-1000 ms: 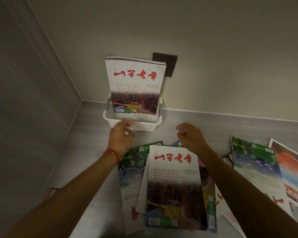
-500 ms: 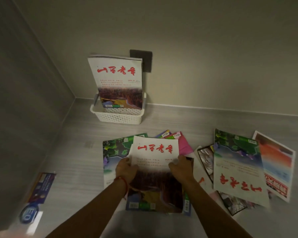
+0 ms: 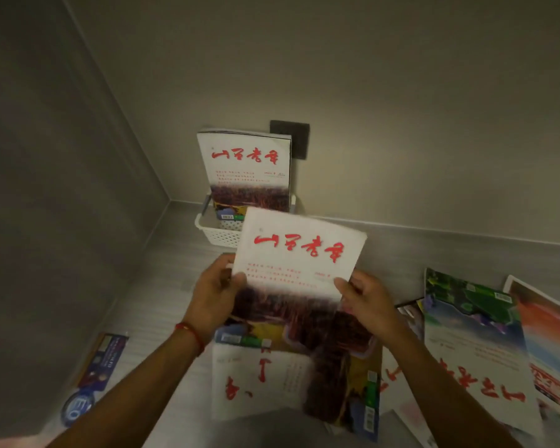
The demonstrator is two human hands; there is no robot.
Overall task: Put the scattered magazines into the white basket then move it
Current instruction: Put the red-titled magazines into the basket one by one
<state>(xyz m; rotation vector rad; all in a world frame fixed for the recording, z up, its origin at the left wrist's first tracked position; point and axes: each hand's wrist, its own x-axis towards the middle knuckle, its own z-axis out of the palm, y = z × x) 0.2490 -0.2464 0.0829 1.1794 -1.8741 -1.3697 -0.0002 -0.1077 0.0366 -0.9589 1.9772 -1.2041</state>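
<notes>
The magazine (image 3: 299,253) was gripped upright by left hand (image 3: 214,295) and right hand (image 3: 367,300), white basket (image 3: 219,232) straight ahead, toward the floor's far-left corner.

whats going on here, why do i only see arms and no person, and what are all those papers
There is no machine here. A person wears a wide-angle camera on the head, looking forward and down, so you see only their own arms and hands.

Both hands hold one magazine with a white cover and red lettering: the left hand grips its left edge, the right hand its right edge. It is lifted off the grey surface and tilted toward the camera.

Behind it, in the corner by the walls, stands a white basket with a matching magazine upright inside it.

More magazines lie scattered below and to the right, among them a green and blue one and an orange-red one. A blue leaflet lies on the left.
</notes>
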